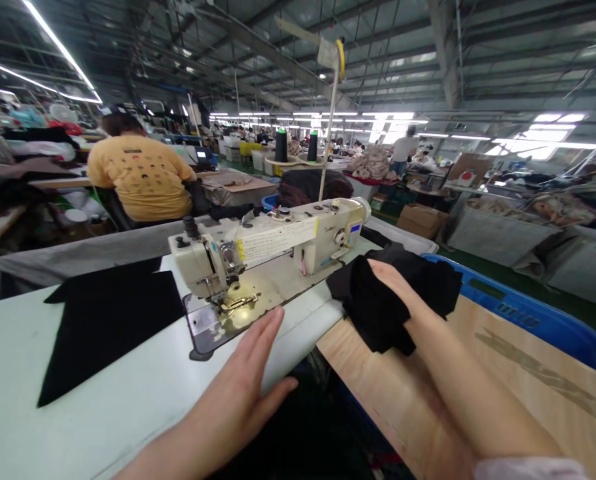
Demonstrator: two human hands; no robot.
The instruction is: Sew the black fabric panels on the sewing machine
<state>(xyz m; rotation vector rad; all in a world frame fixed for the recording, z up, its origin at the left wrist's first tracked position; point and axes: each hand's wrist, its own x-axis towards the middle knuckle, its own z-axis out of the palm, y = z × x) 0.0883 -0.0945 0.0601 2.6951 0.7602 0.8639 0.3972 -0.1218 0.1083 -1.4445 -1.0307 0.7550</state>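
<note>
My left hand (255,370) is stretched out flat above the table's front edge, its fingers straight and the thumb apart, with nothing in it. Just beyond its fingertips is the needle area of a sewing machine (278,233). To the right of the machine, my right hand (391,277) is in among black fabric pieces (378,313). A piece is bunched in its grip and hangs below the wrist; the fingers are mostly hidden by cloth. Another black fabric piece (118,320) lies flat on the pale table (143,413), left of the machine.
A wooden board (378,393) adjoins the table at right, beside a blue plastic bin (543,313). Behind the machine stand black thread cones (281,147) and a thread stand pole (331,133). A person in a yellow shirt (138,177) sits ahead on the left.
</note>
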